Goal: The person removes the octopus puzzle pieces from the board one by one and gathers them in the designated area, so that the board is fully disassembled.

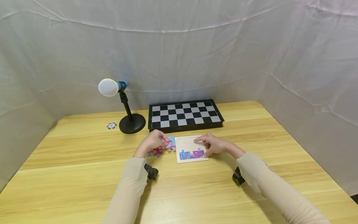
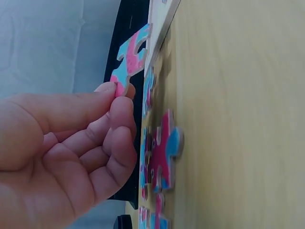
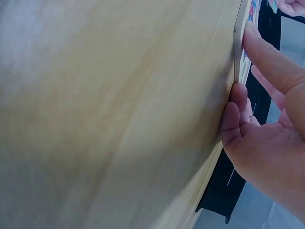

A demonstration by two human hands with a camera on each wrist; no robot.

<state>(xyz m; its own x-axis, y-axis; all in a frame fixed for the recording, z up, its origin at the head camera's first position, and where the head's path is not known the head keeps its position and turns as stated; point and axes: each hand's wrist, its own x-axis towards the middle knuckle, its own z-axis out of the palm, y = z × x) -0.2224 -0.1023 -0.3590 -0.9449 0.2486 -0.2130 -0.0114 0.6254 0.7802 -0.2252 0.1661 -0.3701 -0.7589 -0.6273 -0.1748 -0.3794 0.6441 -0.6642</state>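
My left hand [image 1: 152, 140] pinches a pink and light-blue jigsaw piece [image 2: 129, 57] between thumb and fingertips, raised above the table just left of the puzzle tray [image 1: 185, 143]. Along the tray's near side lies a row of purple, pink and blue pieces [image 1: 188, 155]; bare pale wood shows beyond them. My right hand [image 1: 214, 145] holds the tray's right edge, its thumb on top and curled fingers against the side, as the right wrist view shows. Its index finger reaches over the bare part. Several loose pieces [image 2: 163, 152] lie beneath and beside the left hand.
Behind the tray lies a black-and-white checkered board [image 1: 185, 114]. A microphone [image 1: 109, 87] on a black round-based stand [image 1: 132, 123] is at the back left, with a poker chip [image 1: 111, 125] beside it. Pale fabric [image 1: 179, 53] hangs behind the wooden table [image 1: 190, 196].
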